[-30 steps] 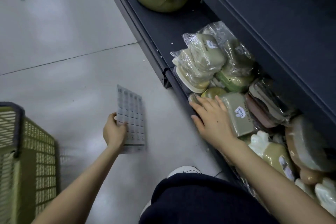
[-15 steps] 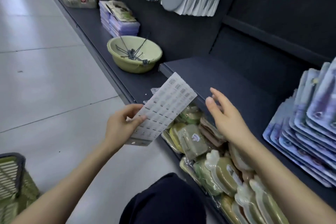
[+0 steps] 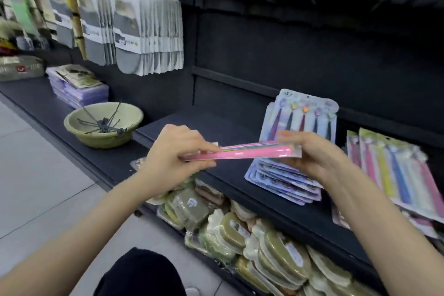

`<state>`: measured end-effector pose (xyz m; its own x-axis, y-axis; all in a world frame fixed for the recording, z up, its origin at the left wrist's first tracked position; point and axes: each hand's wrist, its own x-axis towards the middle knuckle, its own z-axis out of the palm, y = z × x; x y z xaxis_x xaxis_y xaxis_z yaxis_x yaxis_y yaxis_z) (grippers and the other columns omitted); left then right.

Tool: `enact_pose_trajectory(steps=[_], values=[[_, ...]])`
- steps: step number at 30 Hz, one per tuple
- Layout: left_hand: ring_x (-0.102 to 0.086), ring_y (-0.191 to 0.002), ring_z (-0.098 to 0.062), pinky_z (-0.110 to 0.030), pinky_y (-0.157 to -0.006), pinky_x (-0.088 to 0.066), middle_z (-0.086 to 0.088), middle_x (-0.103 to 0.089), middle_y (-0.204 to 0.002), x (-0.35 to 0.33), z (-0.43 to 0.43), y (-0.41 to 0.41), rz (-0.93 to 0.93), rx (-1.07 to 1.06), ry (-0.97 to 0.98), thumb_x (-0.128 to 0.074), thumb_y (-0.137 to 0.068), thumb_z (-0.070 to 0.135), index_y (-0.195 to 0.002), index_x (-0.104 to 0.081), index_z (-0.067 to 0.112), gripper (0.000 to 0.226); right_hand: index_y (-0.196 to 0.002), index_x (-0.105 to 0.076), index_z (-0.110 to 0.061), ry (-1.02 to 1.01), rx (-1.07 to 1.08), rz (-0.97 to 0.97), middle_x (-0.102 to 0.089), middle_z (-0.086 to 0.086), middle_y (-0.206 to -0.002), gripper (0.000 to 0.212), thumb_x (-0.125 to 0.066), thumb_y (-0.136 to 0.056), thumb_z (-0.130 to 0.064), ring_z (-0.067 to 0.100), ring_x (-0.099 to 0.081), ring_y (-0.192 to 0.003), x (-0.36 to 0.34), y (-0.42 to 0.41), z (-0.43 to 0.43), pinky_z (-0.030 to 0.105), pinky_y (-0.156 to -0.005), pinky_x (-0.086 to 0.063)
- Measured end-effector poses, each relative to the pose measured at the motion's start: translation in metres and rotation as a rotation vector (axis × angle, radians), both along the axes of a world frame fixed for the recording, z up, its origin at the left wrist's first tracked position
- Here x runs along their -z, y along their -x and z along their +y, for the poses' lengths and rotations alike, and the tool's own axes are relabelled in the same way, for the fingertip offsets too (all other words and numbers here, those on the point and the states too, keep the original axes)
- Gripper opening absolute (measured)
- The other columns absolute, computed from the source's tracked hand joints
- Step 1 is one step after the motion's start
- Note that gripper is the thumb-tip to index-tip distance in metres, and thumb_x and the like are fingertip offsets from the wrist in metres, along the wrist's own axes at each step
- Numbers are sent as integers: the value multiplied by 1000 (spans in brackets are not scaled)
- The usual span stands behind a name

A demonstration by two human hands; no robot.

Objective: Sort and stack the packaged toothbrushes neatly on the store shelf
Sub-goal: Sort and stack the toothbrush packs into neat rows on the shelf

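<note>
Dark store shelf (image 3: 216,127), mid level. 1 toothbrush pack (image 3: 240,152) held edge-on above it, near front lip. Pinched at both ends: left hand (image 3: 173,158) curled round one end, right hand (image 3: 312,154) round other, hands apart. Just behind: 1 purple stack (image 3: 283,182), several packs flat, 1 leaning upright. Right of that: 1 multicolour pile (image 3: 396,168), count unclear. Judged partly done: 2 piles formed, held pack not yet placed. Farther left: 1 green bowl (image 3: 103,127).
</note>
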<state>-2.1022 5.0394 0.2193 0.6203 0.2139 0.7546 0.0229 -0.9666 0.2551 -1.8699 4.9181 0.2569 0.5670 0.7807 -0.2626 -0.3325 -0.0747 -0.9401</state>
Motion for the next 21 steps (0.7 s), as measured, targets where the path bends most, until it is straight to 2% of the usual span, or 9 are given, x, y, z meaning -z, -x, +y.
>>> enact_pose_trajectory(steps=[2,5,6,8,11,13,15,19,21], values=[[-56,-99,-21,-49,-87,-40,5,-63,-107,1,2,-15,34,-55,20,-63,-73,56,-109,-67,32,44,-105,-59,-4,-22,87,-54,-68,11,-84,27,-57,-83,13,17,-70,-61,-4,-12,-19,25,-49,-55],[-35,-130,-12,-33,-108,-26,7,-38,-138,6,5,-33,53,-91,424,-74,-63,60,-129,-44,42,74,-121,-56,-8,-118,217,-72,-67,9,-94,45,-60,-82,14,17,-71,-67,-1,-28,-42,25,-51,-56],[-32,-130,-6,-28,-107,-26,10,-34,-139,7,4,-41,21,-101,582,-79,-64,60,-132,-40,41,81,-125,-54,-7,-140,256,-65,-66,8,-95,47,-60,-82,13,17,-71,-68,0,-31,-48,24,-50,-55],[-41,-122,-2,-22,-101,-34,11,-36,-138,7,-7,-59,-91,-129,906,-72,-61,59,-141,-33,36,92,-130,-51,-7,-188,307,-36,-66,9,-100,50,-60,-84,10,18,-69,-78,7,-34,-57,24,-51,-54],[-67,-97,-14,-30,-82,-56,-2,-61,-121,14,-32,-89,-220,45,1347,-73,-67,53,-145,-30,24,93,-130,-50,-13,-286,336,17,-66,12,-111,50,-61,-86,7,24,-69,-90,23,-29,-66,30,-58,-57],[-71,-89,-21,-29,-66,-58,-8,-71,-103,18,-51,-108,-268,194,1412,-72,-81,25,-136,-41,16,64,-126,-52,-17,-305,331,19,-67,13,-111,48,-62,-85,7,26,-69,-90,34,-26,-74,30,-55,-56],[-72,-88,-25,-29,-62,-57,-9,-74,-99,13,-64,-125,-274,288,1403,-64,-88,4,-128,-49,15,44,-119,-57,-19,-298,355,18,-72,9,-102,43,-63,-83,6,24,-71,-82,39,-31,-91,29,-52,-55],[-71,-90,-25,-30,-65,-57,-9,-73,-103,-6,-82,-162,-61,463,1309,-59,-89,-2,-121,-56,21,40,-117,-63,-23,-182,435,-128,-72,5,-107,43,-72,-79,-4,22,-71,-92,41,-66,-142,32,-69,-56],[-72,-84,-21,-25,-63,-55,-9,-73,-96,-15,-91,-187,27,439,1280,-61,-88,0,-115,-58,19,33,-120,-62,-16,-151,515,-175,-71,8,-109,43,-71,-81,-2,25,-69,-98,43,-82,-162,38,-80,-57]])
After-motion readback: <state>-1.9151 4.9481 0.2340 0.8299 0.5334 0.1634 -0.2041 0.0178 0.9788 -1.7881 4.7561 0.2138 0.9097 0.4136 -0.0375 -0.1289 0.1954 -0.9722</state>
